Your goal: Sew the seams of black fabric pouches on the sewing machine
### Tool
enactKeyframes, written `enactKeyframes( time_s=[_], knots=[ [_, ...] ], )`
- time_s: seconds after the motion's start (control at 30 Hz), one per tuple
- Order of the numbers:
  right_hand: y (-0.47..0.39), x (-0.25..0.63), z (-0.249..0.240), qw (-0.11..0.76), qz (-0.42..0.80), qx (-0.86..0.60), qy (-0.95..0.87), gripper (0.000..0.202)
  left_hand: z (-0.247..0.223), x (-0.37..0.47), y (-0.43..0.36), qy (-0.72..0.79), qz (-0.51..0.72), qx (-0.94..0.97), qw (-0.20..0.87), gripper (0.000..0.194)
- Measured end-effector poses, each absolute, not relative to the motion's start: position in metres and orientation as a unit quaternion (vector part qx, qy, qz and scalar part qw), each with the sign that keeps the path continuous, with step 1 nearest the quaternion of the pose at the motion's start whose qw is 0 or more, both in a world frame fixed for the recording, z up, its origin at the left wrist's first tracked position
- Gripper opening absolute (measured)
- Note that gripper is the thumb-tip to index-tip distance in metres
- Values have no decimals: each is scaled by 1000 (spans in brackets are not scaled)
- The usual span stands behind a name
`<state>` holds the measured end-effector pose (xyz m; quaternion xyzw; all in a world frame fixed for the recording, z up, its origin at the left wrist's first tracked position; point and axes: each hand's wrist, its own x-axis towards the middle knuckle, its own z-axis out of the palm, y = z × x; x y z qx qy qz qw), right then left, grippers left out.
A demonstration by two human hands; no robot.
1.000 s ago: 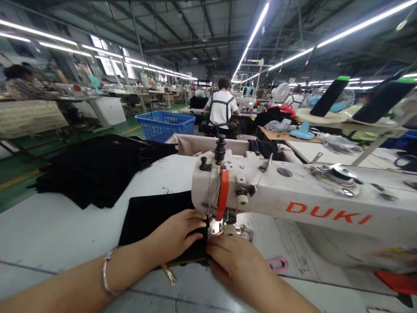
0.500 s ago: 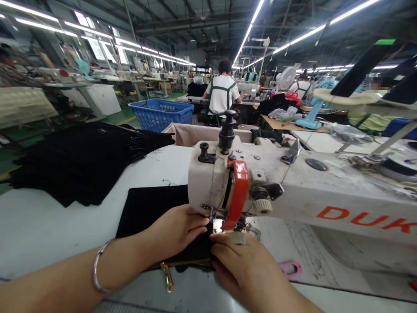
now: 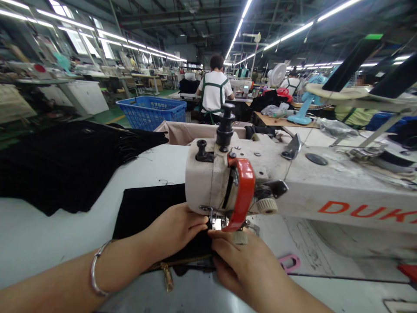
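Resting on a piece of black cloth (image 3: 146, 211), the left hand (image 3: 177, 227) sits just left of the sewing machine's (image 3: 206, 178) needle area, its thumb and fingers drawn narrow, tips near one another. From here I can't tell whether it pinches the fabric or only presses it. The right hand (image 3: 246, 254) is at the cloth's right edge, fingers curled and close together; whether they grip that edge is hidden from me.

The cloth lies on the pale surface (image 3: 29, 243), its far right part behind the machine's head. Along its near side runs a gold-toned zipper (image 3: 189, 261), with a zipper pull (image 3: 168, 278) hanging toward the near side. A silver bracelet (image 3: 94, 270) circles the left wrist.

An orange-red guard (image 3: 243, 189) stands out on the machine's head, above the right hand. Just right of that hand, a pink loop (image 3: 297, 262) lies flat. Over on the left is a heap of black fabric (image 3: 61, 165), with a blue basket (image 3: 153, 114) beyond it. Farther off, a co-worker (image 3: 213, 91) in a white top sits facing away.
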<state>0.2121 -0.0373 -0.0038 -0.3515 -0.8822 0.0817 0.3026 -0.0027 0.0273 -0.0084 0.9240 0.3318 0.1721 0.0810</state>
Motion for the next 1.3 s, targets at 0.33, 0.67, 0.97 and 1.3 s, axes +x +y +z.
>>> enactKeyframes(
  time_s=[0.33, 0.67, 0.97, 1.3],
  knots=[
    [-41, 217, -6, 289, 128, -331, -889, 18, 16, -5, -5, 294, 170, 939, 56, 16],
    [-39, 217, -10, 294, 121, -325, -890, 22, 4, -5, -10, 316, 179, 929, 72, 24],
    [-39, 218, -7, 286, 129, -330, -890, 22, 11, -5, -5, 295, 177, 932, 112, 21],
    [-42, 214, -10, 288, 103, -339, -889, 24, 14, -5, 2, 307, 141, 931, 140, 22]
  ],
)
